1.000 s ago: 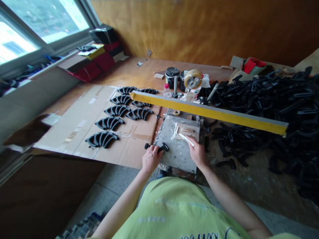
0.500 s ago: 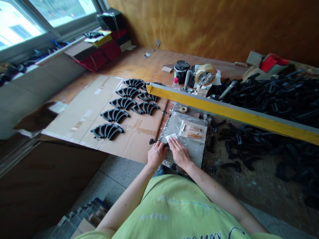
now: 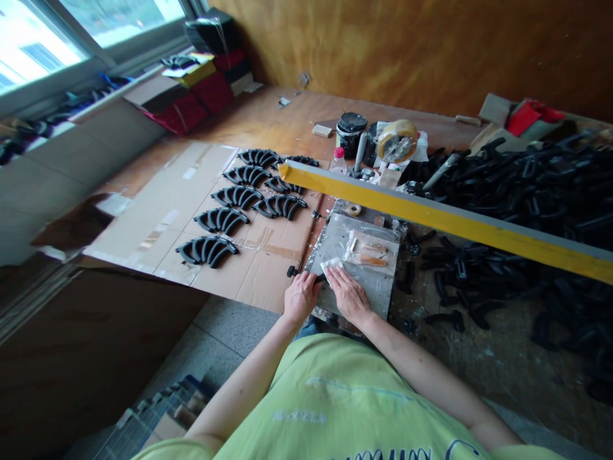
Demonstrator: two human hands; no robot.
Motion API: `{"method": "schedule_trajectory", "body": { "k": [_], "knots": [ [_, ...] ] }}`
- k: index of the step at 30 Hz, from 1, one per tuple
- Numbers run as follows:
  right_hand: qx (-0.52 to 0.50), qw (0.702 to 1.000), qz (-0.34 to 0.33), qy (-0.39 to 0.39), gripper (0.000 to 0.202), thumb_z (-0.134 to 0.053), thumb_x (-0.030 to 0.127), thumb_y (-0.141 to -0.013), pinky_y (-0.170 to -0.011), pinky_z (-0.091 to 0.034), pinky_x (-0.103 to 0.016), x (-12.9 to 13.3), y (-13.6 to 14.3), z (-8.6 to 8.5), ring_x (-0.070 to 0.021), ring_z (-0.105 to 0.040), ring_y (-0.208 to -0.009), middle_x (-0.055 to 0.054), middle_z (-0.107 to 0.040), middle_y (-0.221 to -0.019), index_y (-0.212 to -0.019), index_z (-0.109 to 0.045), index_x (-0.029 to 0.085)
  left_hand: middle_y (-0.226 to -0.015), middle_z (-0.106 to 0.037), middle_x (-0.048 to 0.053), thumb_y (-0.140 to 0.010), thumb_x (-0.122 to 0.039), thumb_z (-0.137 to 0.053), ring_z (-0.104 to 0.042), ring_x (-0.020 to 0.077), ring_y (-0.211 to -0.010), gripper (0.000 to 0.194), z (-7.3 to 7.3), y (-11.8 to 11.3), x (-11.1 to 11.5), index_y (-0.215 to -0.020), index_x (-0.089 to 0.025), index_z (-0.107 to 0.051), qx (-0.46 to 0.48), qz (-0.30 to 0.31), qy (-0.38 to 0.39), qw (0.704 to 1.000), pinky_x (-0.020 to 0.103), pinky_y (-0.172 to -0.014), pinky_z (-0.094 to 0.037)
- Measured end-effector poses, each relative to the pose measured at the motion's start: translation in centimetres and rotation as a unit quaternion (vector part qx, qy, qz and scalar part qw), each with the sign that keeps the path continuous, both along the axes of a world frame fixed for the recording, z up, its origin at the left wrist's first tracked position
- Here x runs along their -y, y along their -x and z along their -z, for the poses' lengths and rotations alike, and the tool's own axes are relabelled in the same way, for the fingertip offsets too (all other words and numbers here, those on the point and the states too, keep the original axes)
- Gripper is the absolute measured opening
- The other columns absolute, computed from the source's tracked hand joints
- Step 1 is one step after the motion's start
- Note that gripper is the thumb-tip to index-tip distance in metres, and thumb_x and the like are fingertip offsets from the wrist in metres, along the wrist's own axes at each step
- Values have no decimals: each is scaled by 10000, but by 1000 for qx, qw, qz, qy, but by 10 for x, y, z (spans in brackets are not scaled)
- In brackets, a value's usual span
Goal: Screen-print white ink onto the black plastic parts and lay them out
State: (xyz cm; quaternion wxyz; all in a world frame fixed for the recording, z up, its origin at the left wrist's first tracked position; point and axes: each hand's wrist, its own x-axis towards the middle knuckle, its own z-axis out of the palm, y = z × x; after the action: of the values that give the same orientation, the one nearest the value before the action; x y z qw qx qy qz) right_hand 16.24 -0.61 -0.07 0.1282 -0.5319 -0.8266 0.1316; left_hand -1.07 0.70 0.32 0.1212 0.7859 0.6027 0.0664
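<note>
1. Left hand [image 3: 301, 297]: fingers curled tightly round a black handle [image 3: 292, 271], just below the frame's centre.
2. Right hand [image 3: 348, 295]: flat, fingers straight, on a white sheet [image 3: 330, 263] at the handle's right end.
3. Handle's long axis: roughly left to right; knobbed end points left.

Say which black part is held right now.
The black part in the left hand, reaching the white piece under the right hand; the others lie untouched.

Lime-green shirt [image 3: 335, 390], dark cursive lettering [image 3: 390, 455]
</note>
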Motion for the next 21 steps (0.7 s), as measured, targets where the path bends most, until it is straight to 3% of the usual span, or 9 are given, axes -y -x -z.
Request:
{"method": "schedule_trajectory", "body": {
  "k": [6, 10, 13, 15, 18, 21],
  "knots": [
    [-22, 1000, -7, 12, 497, -324, 55, -895, -1099, -342, -419, 31, -29, -9, -236, -443, -1312, -98, -541, -1368, -1327, -541, 169, -969, -617, 56, -957, -374, -379, -556, 194, -956, 245, -3, -1, 1, -987, -232, -576, 0, -5, 1, 1000, 275, -750, -450],
    [-103, 990, 92, 26, 376, -297, 143, -940, -971, -429, -381, 36, -51, -23, -239, -585, -1119, -124, -669, -1137, -1114, -629, 165, -1007, -619, 62, -953, -373, -390, -561, 192, -972, 245, -3, -1, 1, -1004, -237, -587, 9, -14, 7, 1000, 279, -781, -457],
    [-206, 956, 189, 94, 298, -321, 258, -954, -759, -475, -307, 20, -55, -30, -212, -642, -871, -83, -689, -932, -1037, -598, 183, -1011, -616, 63, -951, -389, -392, -562, 192, -969, 256, -1, 0, 1, -1003, -234, -589, 16, -15, 8, 1000, 275, -785, -459],
    [-264, 925, 220, 163, 223, -403, 321, -922, -642, -448, -268, 2, -50, -29, -187, -627, -744, -36, -669, -832, -1005, -566, 195, -1021, -614, 65, -950, -394, -394, -561, 195, -973, 258, 1, 0, 1, -1014, -235, -587, 19, -18, 5, 1000, 278, -776, -460],
    [-304, 898, 207, 242, 151, -528, 342, -836, -558, -380, -228, -28, -33, -22, -154, -573, -658, 17, -607, -722, -889, -537, 201, -1034, -613, 64, -947, -388, -404, -558, 200, -983, 246, 2, 0, 1, -1027, -238, -582, 20, -23, 2, 1000, 285, -763, -462],
    [-302, 899, 164, 272, 158, -594, 336, -787, -548, -340, -208, -54, -10, -12, -127, -527, -637, 40, -559, -673, -772, -517, 199, -1041, -612, 60, -930, -342, -453, -551, 201, -1007, 190, 2, -1, 1, -1028, -243, -583, 17, -23, 8, 1000, 281, -780, -459]
  ]
}}
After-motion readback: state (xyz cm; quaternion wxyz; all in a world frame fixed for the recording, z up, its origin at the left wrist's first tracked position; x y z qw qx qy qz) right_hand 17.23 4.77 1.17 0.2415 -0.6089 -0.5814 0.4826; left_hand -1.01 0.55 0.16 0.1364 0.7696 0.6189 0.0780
